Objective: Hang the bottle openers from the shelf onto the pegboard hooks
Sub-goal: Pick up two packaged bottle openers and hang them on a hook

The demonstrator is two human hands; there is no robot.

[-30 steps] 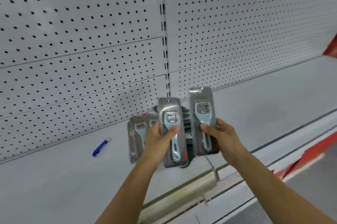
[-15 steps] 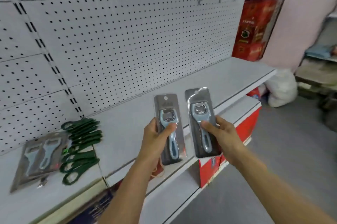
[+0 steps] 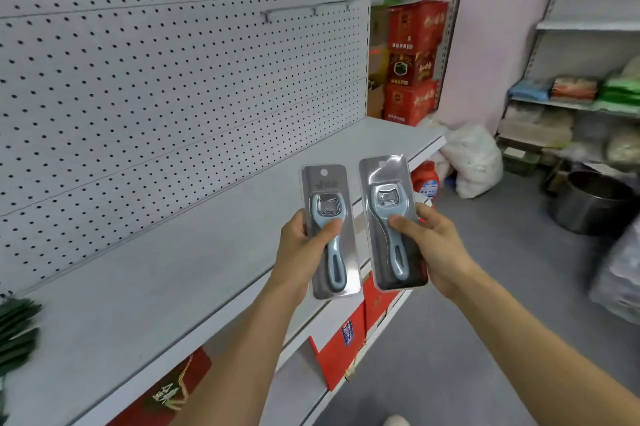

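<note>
Two carded bottle openers are held upright, side by side and just apart. The left hand is clasped round the left pack, thumb laid across the opener's neck; the right hand is clasped round the right pack in the same manner, thumb on the blister. Both grips are unchanged from the earlier views, and each pack's hang-hole is kept uppermost. What has changed is the surroundings: the view has been swung rightward along the shelf, so that the green-handled tools, central a second ago, are now cut off at the left edge, and the remaining packs are lost from sight. A hook rail high on the pegboard, near its right end, has been brought well into view. The pick-up is judged complete and the carry under way; a lift to the hooks is judged next, with each hole to be threaded over a prong.
</note>
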